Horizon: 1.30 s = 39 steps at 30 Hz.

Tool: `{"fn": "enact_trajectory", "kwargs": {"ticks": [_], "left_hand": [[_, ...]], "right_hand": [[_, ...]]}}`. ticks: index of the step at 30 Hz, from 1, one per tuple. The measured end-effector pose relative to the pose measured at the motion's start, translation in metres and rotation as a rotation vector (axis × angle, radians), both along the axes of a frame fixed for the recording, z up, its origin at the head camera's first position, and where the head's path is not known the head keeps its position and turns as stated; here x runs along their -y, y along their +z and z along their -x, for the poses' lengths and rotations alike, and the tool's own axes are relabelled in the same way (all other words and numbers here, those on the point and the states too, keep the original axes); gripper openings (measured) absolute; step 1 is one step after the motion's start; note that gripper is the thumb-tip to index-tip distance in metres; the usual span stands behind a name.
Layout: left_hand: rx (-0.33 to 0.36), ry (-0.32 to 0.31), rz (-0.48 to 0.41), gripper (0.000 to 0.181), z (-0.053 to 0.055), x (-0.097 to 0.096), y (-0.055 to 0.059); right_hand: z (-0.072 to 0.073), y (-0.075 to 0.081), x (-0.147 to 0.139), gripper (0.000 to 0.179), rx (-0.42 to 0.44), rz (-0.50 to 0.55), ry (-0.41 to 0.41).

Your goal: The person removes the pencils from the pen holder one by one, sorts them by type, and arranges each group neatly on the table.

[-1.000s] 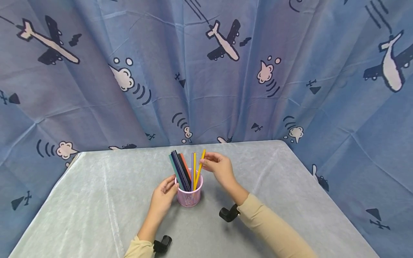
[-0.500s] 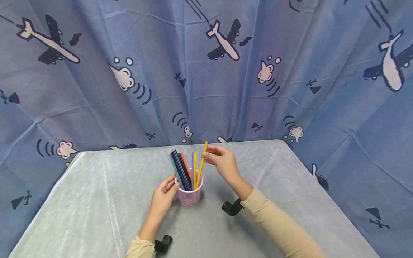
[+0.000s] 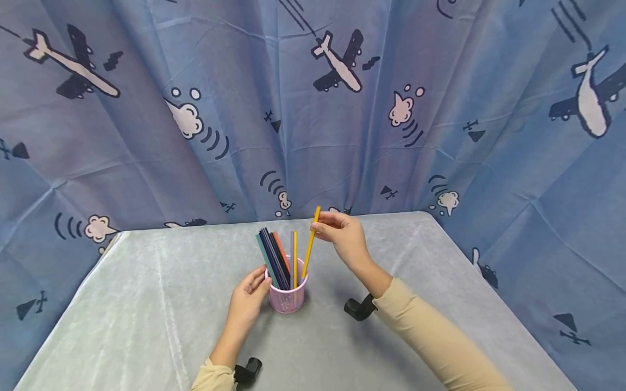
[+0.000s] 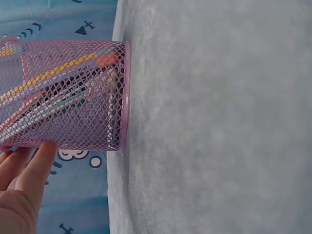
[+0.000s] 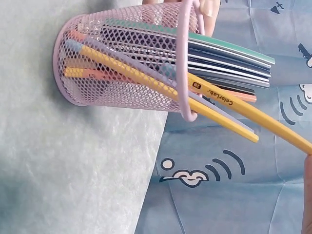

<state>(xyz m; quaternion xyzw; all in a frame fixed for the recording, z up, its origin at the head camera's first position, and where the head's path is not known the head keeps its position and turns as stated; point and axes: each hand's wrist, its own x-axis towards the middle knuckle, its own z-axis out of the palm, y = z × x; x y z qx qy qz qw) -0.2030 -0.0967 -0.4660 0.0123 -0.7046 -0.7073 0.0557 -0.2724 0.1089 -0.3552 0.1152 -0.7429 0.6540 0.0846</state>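
Head view, centre: the right hand (image 3: 344,239) pinched a yellow pencil (image 3: 310,247), lifted higher than moments earlier and seemingly nearly out of the pink cup (image 3: 287,301), which the left hand (image 3: 248,296) held. Left-wrist view, lower left: fingers (image 4: 40,168) touched the cup. Right-wrist view, right of centre: the pinched pencil seemed to read "ColorLab".

R-wrist vw: yel pencil (image 5: 263,120) top, R grip (image 5: 308,195) cut off | L-wrist vw: L grip (image 4: 24,187) ditto
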Motion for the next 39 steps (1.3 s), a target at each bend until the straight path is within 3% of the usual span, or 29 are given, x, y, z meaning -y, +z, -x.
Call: {"fn": "enact_trajectory", "kwargs": {"ticks": [11,17,39], "left_hand": [[-0.002,0.002,0.006,0.045,0.000,0.001,-0.001],[-0.006,0.011,0.007,0.044,-0.001,0.001,-0.002],[-0.003,0.006,0.003,0.044,0.000,0.001,-0.001]], "right_hand": [[0.001,0.011,-0.005,0.028,-0.042,0.065,-0.009],[0.000,0.014,-0.010,0.030,-0.043,0.034,-0.016],[0.011,-0.012,-0.023,0.032,0.100,-0.009,-0.050]]}}
